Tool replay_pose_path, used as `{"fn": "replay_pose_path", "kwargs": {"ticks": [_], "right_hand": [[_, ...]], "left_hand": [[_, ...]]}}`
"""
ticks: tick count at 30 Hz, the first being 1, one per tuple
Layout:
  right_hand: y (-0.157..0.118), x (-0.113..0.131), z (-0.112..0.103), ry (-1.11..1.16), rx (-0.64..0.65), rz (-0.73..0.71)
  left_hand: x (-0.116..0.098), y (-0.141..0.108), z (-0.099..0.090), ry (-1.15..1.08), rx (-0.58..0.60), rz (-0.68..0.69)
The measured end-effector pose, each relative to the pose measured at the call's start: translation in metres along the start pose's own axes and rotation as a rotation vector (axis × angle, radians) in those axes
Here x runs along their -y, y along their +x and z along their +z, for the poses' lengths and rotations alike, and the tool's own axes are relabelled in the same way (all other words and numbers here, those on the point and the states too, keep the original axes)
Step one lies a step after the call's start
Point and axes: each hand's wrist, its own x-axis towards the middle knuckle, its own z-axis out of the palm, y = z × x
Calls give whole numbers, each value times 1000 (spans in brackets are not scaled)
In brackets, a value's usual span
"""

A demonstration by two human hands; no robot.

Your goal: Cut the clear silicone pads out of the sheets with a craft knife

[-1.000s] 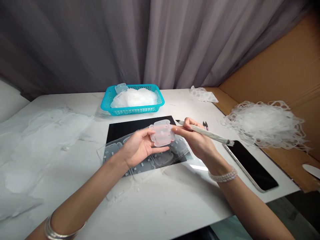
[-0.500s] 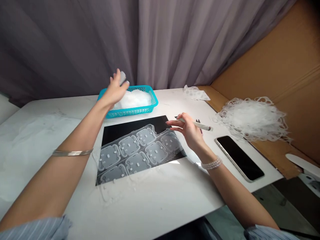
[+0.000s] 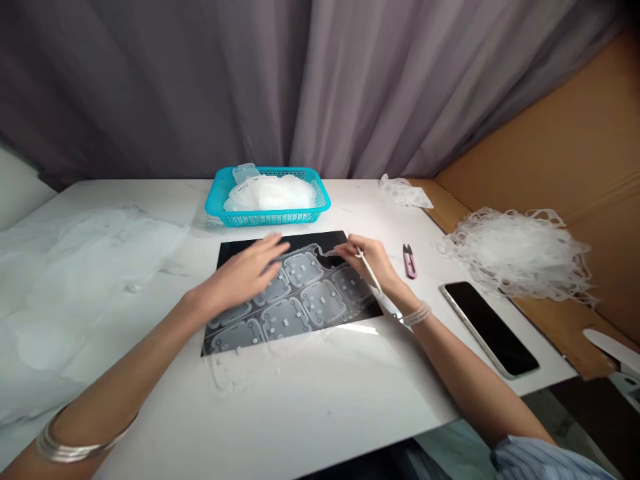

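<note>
My left hand [image 3: 245, 273] is blurred and spread open above a translucent silicone sheet of moulded rounded pads [image 3: 305, 293], holding nothing. The sheet lies on a black mat [image 3: 331, 240]. My right hand [image 3: 367, 260] grips a slim white pointed tool [image 3: 370, 272], and its fingertips are at the sheet's upper right edge, where a thin strip lifts. One pad-shaped gap shows black at that corner of the sheet.
A turquoise plastic basket [image 3: 267, 219] heaped with white scrap stands behind the mat. Pink thread snips [image 3: 410, 261] and a black phone [image 3: 489, 328] lie to the right. A pile of cut-out webbing [image 3: 520, 253] rests against a cardboard wall [image 3: 550, 133]. Translucent film [image 3: 85, 267] covers the table's left.
My left hand has come down from above the basket to the sheet, with no pad in it. My right hand has moved left to the sheet's edge, and the tool now points down.
</note>
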Motion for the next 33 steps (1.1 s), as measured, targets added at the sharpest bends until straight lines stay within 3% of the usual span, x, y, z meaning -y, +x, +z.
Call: {"fn": "replay_pose_path", "kwargs": {"ticks": [3, 6, 11, 14, 17, 21, 25, 33], "right_hand": [[32, -7, -4, 15, -193, 110], [59, -13, -7, 17, -285, 157], [55, -11, -21, 55, -322, 186], [32, 2, -24, 106, -262, 187], [8, 24, -9, 59, -170, 156], [-12, 48, 33, 96, -7, 171], [-20, 57, 66, 32, 140, 187], [-23, 70, 73, -297, 230, 46]], "left_hand": [[2, -24, 20, -130, 80, 14], [8, -31, 32, -106, 65, 24], [17, -31, 35, 62, 1, 7], [18, -32, 38, 20, -79, 33], [17, -35, 39, 34, -134, 97], [18, -40, 34, 353, 7, 212], [18, -44, 28, 594, 87, 250], [16, -46, 26, 656, 126, 242]]}}
